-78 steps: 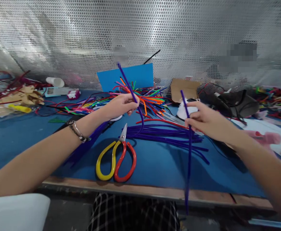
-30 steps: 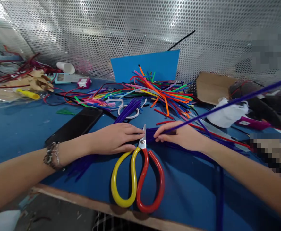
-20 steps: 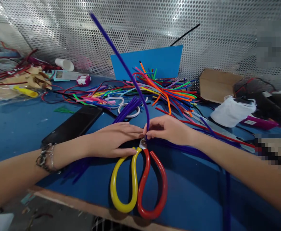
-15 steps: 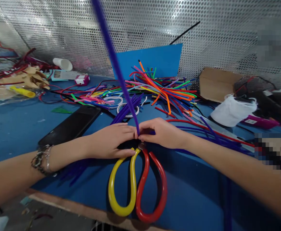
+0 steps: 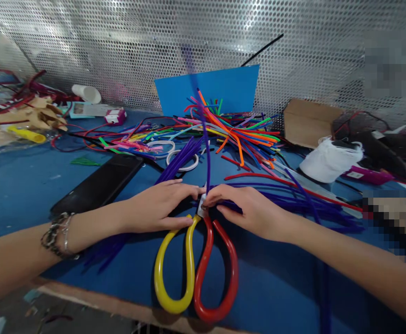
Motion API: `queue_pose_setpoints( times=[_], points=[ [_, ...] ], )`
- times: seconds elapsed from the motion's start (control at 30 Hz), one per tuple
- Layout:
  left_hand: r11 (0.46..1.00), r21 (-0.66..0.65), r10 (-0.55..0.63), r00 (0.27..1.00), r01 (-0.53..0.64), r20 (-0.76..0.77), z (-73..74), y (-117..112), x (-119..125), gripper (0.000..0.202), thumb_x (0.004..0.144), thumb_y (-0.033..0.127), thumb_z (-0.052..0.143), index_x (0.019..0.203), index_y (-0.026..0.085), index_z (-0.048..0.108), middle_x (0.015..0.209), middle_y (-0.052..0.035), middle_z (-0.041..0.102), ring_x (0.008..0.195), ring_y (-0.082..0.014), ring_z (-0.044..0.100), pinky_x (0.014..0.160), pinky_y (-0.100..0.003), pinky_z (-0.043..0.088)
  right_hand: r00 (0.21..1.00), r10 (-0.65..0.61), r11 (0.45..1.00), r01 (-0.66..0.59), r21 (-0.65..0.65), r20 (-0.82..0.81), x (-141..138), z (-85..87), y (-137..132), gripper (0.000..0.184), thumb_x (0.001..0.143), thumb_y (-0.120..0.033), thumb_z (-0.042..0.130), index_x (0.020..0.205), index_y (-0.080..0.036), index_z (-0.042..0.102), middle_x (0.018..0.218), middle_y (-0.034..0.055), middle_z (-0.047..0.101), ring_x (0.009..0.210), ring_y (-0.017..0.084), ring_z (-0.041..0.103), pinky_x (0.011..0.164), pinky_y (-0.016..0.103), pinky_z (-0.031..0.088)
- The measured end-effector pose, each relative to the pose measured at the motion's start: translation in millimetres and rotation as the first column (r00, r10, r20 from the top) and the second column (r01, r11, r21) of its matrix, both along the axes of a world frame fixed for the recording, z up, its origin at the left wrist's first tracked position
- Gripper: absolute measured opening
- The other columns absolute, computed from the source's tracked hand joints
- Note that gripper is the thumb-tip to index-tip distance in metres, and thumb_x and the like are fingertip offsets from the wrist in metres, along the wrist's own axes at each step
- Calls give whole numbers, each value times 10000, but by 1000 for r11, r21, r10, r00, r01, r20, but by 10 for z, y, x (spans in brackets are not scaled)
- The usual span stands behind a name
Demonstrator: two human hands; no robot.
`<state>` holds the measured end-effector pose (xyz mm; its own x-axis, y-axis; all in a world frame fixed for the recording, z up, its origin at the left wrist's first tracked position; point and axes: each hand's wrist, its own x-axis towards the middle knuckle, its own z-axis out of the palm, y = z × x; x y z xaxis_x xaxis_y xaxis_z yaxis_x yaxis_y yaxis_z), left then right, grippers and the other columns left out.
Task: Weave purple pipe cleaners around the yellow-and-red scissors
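Panel [image 5: 136,51]: perforated metal, upright behind the table [image 5: 272,273]. Table: blue top. Card [image 5: 175,95]: blue, standing before the panel. Left hand [image 5: 163,206]: laid over the purple bundle [image 5: 180,160], fingers extended, index fingertip at the scissors [image 5: 200,210]; palm hidden, so any grip cannot be determined. Right hand [image 5: 255,209]: fingers curled at the pivot; whether they pinch the stem [image 5: 208,162] cannot be determined. Scissors: flat between the hands, handles toward the near edge. Stem: purple, blurred, near-vertical, lower end at the right fingertips.
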<state>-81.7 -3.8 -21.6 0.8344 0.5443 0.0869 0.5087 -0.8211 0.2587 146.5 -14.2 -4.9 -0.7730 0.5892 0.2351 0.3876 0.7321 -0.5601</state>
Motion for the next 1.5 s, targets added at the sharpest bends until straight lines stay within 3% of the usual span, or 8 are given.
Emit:
queue_pose_setpoints(
  times=[0.17, 0.3, 0.4, 0.67, 0.9, 1.03, 1.13, 1.5],
  points=[
    [1000, -12, -9, 999, 9, 32, -4, -8, -8, 514, 887, 437, 432, 1305, 167, 303, 1314, -122, 469, 1196, -221, 459, 1050, -403, 260, 988, -112, 992, 105, -70, -109, 5, -79, -70, 247, 755, -43, 384, 932, -202, 451, 940, 49, 583, 874, 129, 625, 735, 262, 513],
    [1000, -24, -11, 999, 12, 47, 13, -5, 3, 533, 875, 447, 449, 1311, 172, 312, 1319, -108, 470, 1211, -218, 444, 1034, -366, 290, 931, -340, 939, 328, -101, -136, 0, -136, -99, 194, 722, -59, 414, 835, -210, 459, 866, 32, 600, 833, 138, 623, 702, 270, 517],
    [999, -41, 9, 1000, -9, 11, 26, -11, 15, 512, 883, 444, 432, 1305, 175, 327, 1338, -108, 453, 1225, -222, 429, 1050, -413, 261, 905, -414, 908, 401, -123, -102, 7, -137, -84, 193, 730, -66, 420, 845, -202, 497, 882, 38, 643, 869, 150, 626, 751, 291, 506],
    [1000, 7, -8, 999, 8, -48, 28, -17, 11, 415, 904, 422, 375, 1243, 188, 428, 1328, -102, 470, 1228, -220, 426, 1042, -430, 278, 961, -265, 961, 257, -102, -76, 15, -99, -86, 327, 762, -41, 383, 953, -195, 599, 957, 26, 684, 875, 129, 640, 796, 263, 494],
    [975, 215, -49, 999, 52, -20, -11, -37, 9, 422, 917, 423, 325, 1172, 144, 513, 1155, -130, 562, 1080, -233, 517, 939, -354, 401, 961, -254, 954, 231, -190, -111, 26, -130, -78, 265, 763, -54, 400, 902, -191, 580, 918, 20, 676, 825, 122, 629, 722, 232, 492],
    [909, 417, -18, 1000, 18, -4, -27, -74, 4, 381, 917, 382, 328, 1122, 165, 565, 1094, -126, 553, 975, -247, 538, 872, -381, 431, 983, -160, 986, 154, -71, -88, 48, -143, -71, 326, 752, -4, 372, 931, -192, 570, 958, 23, 671, 865, 115, 621, 774, 230, 466],
    [852, 519, -77, 997, 65, 2, -29, -79, 21, 351, 910, 325, 354, 1125, 142, 563, 1180, -129, 539, 1067, -260, 504, 939, -382, 387, 988, -127, 992, 125, -33, -84, 61, -152, -67, 323, 756, 4, 360, 913, -196, 558, 963, 26, 670, 866, 115, 620, 774, 231, 463],
    [848, 493, -163, 981, 193, -103, -52, -77, 50, 385, 933, 176, 239, 1118, 126, 572, 1147, -77, 621, 1029, -156, 582, 976, -292, 384, 996, -16, 971, -6, 238, 90, 54, -124, -61, 316, 772, -15, 294, 857, -169, 557, 935, 75, 666, 884, 149, 614, 784, 278, 483]
  ],
)
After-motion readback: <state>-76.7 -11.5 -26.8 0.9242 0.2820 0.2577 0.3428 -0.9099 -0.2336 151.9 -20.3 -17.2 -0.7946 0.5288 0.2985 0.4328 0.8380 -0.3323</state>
